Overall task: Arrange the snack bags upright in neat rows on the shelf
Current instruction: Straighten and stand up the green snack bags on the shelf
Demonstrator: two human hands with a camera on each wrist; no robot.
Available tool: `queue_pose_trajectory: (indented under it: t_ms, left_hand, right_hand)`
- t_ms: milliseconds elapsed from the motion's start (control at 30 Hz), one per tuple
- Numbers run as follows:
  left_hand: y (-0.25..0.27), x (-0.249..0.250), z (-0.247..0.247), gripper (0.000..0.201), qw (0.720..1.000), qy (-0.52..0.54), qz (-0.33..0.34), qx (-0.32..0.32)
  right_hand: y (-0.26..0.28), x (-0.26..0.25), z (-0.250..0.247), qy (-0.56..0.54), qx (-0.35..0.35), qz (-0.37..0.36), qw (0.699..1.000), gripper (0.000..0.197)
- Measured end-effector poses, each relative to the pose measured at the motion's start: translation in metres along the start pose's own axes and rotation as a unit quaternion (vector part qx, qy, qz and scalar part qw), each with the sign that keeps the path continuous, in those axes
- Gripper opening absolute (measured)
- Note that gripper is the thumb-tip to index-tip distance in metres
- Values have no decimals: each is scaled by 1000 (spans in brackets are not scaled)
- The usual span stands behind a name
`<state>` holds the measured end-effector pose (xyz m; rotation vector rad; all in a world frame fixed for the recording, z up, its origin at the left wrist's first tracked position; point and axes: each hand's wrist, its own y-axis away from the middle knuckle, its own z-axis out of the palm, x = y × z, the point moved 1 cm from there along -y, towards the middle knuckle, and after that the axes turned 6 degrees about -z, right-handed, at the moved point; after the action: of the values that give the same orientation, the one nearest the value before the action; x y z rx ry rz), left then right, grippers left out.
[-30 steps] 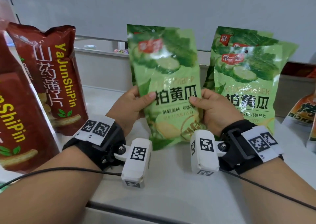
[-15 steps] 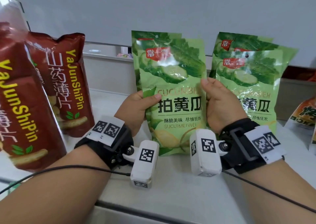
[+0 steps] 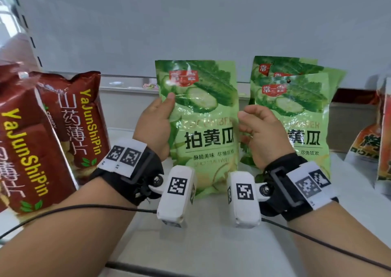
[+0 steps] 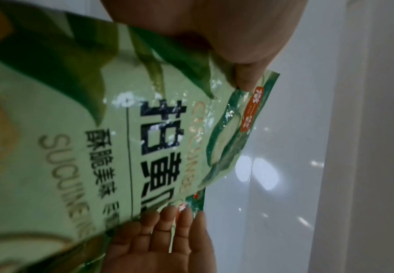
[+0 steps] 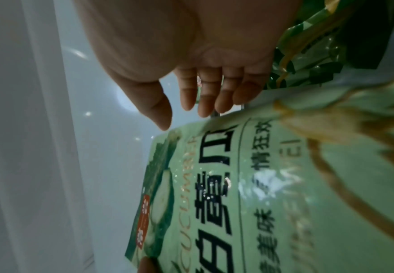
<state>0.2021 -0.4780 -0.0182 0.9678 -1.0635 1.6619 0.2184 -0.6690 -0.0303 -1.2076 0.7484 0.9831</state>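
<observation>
pale grey back wall (image 3: pixel 190 22) rises behind a white shelf (image 3: pixel 211 245) in the head view, where a green cucumber snack bag (image 3: pixel 201 128) stands upright at the middle. the left hand (image 3: pixel 155 126) grips the bag's left edge, thumb pressed on the front near the top. the right hand (image 3: pixel 257 132) sits just beside the bag's right edge, fingers loosely curled and holding nothing; whether it touches the bag cannot be told. behind that hand, a row of matching green bags (image 3: pixel 296 107) stands upright, one behind another. two dark red snack bags (image 3: pixel 42 139) lean at the left of the shelf, and orange bags (image 3: pixel 376 145) show at the far right. both wrists carry black straps with white marker-printed camera units, and a black cable (image 3: pixel 84 210) trails from the left one.

seen from the left wrist, the green cucumber snack bag (image 4: pixel 121 157) fills most of the picture, the left hand (image 4: pixel 226 37) clamped on its edge with the thumb on the printed face. the right hand (image 4: pixel 163 243) appears at the bag's far side, fingers straight and together.

from the right wrist, the right hand (image 5: pixel 202 64) is spread and relaxed, its fingers (image 5: pixel 205 99) just above the edge of the green cucumber snack bag (image 5: pixel 273 203), with the matching green bags (image 5: pixel 319 55) behind them.
</observation>
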Motion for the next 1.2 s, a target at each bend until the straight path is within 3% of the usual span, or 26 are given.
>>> queue_pose_trajectory:
  t_ms: [67,233,333,400,467,533,633,667,733,800,867,1000,1200]
  left_hand:
    - [0,0,0,21,1000,-11,17,14]
    - [7,2,11,29,1000,-15,12,-18]
    - [12,4,21,50,995,41,-25,-93]
    - [14,3,25,65,991,6,-32,-129]
    - [16,0,28,66,988,-14,-27,-150]
    - [16,-5,31,54,992,-26,-9,-126]
    - [12,-11,31,25,996,-87,18,-21]
    - [10,-13,30,28,994,-105,16,2]
    - [6,-18,29,42,995,-96,-9,0]
    - [6,-20,28,35,997,-50,-38,-33]
    - [7,-20,27,20,998,-20,-39,-41]
    - [5,-22,24,17,999,26,-9,-31]
    - [-2,-30,14,26,996,76,-41,-37]
  right_hand:
    - [0,-1,0,22,-4,-6,1000,16]
    - [10,-7,11,51,-111,-41,992,11]
    - [15,-10,14,37,-192,-62,979,51]
    - [17,-13,14,11,-202,-64,977,68]
    - [20,-17,13,19,-157,-89,983,41]
    - [19,-22,10,61,-69,-125,988,12]
    - [16,-28,1,57,-5,-144,988,22]
    - [15,-29,-2,37,3,-139,990,20]
    - [14,-28,-4,29,21,-119,992,30]
    - [14,-26,-4,35,24,-103,994,54]
    - [13,-23,-4,32,11,-91,995,46]
    - [9,-11,-5,25,-45,-45,998,10]
    - [7,10,-2,82,-57,17,995,11]
